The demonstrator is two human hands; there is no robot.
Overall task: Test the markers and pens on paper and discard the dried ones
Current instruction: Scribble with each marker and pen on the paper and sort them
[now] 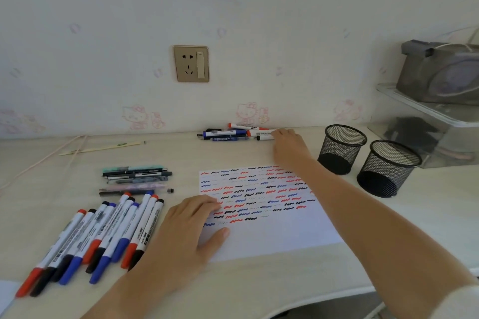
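Observation:
A white paper sheet (272,235) covered with red, blue and black squiggles lies in the middle of the desk. My left hand (191,228) rests flat on its left edge, fingers straight. My right hand (287,145) reaches to the back of the desk, where its fingertips meet the ends of a black-capped white marker (265,137) and a red-capped marker (259,133) in a small pile of markers and pens (225,134) by the wall. The back of the hand hides the fingertips' grip. Several whiteboard markers (103,235) lie fanned at front left, several pens (134,176) behind them.
Two black mesh pen cups (341,149) (388,168) stand right of the paper. A clear plastic box (425,122) with a grey bag on top sits at far right. A wall socket (191,63), a thin cable (39,163) and a stick (103,148) are at left back.

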